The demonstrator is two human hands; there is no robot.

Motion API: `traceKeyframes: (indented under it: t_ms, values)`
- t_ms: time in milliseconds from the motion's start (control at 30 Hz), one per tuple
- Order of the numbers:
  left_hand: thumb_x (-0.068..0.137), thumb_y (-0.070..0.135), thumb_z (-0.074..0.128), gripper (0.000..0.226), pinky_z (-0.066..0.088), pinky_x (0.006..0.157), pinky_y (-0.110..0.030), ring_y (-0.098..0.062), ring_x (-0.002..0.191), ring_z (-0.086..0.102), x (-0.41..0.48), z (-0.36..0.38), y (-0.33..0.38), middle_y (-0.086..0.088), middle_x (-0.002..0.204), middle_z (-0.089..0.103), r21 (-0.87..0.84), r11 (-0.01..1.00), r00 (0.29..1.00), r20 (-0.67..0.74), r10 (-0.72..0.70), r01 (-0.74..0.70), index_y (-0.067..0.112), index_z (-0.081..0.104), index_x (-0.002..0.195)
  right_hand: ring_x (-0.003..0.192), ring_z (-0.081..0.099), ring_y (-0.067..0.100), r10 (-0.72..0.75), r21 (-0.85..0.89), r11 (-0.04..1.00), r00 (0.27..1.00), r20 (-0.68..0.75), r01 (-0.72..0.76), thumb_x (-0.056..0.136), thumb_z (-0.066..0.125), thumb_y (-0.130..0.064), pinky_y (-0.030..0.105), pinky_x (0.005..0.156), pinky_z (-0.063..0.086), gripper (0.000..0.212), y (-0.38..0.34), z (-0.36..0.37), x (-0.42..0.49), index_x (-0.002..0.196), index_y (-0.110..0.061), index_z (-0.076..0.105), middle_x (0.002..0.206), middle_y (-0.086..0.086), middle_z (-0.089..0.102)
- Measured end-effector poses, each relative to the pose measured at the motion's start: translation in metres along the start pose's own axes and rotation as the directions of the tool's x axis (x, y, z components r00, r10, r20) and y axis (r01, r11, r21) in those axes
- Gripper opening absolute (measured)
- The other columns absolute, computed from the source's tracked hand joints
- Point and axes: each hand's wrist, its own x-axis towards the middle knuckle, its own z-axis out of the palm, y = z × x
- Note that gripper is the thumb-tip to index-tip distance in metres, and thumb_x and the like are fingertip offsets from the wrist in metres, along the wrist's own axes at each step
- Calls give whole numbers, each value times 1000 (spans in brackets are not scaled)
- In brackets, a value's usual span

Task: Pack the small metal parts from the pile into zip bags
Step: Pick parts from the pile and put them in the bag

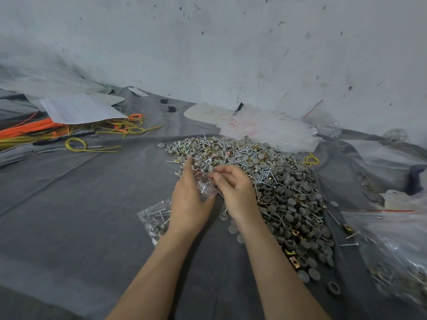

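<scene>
Parts point(272, 181) (screws, grey caps, brass clips) lie heaped from the middle of the grey cloth point(80, 204) toward its right edge. At the pile's near-left edge the left hand point(189, 204) grips a small clear bag point(205, 188), index finger straight. The right hand point(233, 192) curls its fingers at the bag's mouth; whether they pinch its lip or a part I cannot tell. A filled bag point(153, 221) lies under the left wrist. Empty bags point(265, 129) lie stacked at the far edge, wires point(76, 130) at the far-left corner.

left hand point(190, 204) gripping, right hand point(234, 192) pinching
</scene>
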Motion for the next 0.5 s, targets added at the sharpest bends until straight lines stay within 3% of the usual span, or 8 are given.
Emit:
traceKeyframes:
  t_ms: [67,133,200,267,367,500]
  values:
    - [83,16,69,83,39,84,-19,-15,112,55,0,-2,2,-5,125,57,-49,998,997,-65,-52,49,13,19,149,100,64,8,-21,-87,996,999,-45,17,95,51,-6,21,89,49,19,2,-1,0,94,-22,60,101,-3,69]
    - [83,15,69,81,38,79,-18,-18,107,57,2,-4,3,-1,119,57,-115,989,986,-128,-110,95,13,21,148,98,63,9,-89,-367,929,991,-95,48,97,47,-6,17,84,45,21,8,-4,-1,104,-14,64,104,0,69]
    - [82,12,70,81,33,75,-11,-17,103,56,3,-6,4,1,117,56,-163,980,975,-171,-140,112,10,22,147,98,60,14,-156,-620,775,988,4,125,97,46,-7,18,82,42,26,15,-3,-2,113,-10,66,109,3,68]
    - [81,11,71,82,32,73,-2,-13,100,54,4,-8,4,-1,118,56,-206,970,964,-206,-169,126,10,22,147,111,53,21,-103,-763,615,979,175,201,97,43,-11,30,94,39,33,22,1,-5,124,-16,61,122,0,62]
    - [84,11,68,80,30,80,-6,-16,109,53,4,-9,4,-2,122,55,-279,947,945,-236,-227,158,13,20,148,119,40,24,13,-866,444,964,265,232,96,42,-15,36,99,31,37,28,6,-7,130,-23,53,134,-5,49]
    - [86,13,66,79,30,84,-10,-17,116,52,4,-8,4,-3,127,55,-301,939,939,-241,-246,168,14,19,148,111,46,25,-27,-886,422,980,198,191,92,47,-10,35,91,33,29,22,7,-7,117,-20,58,119,0,53]
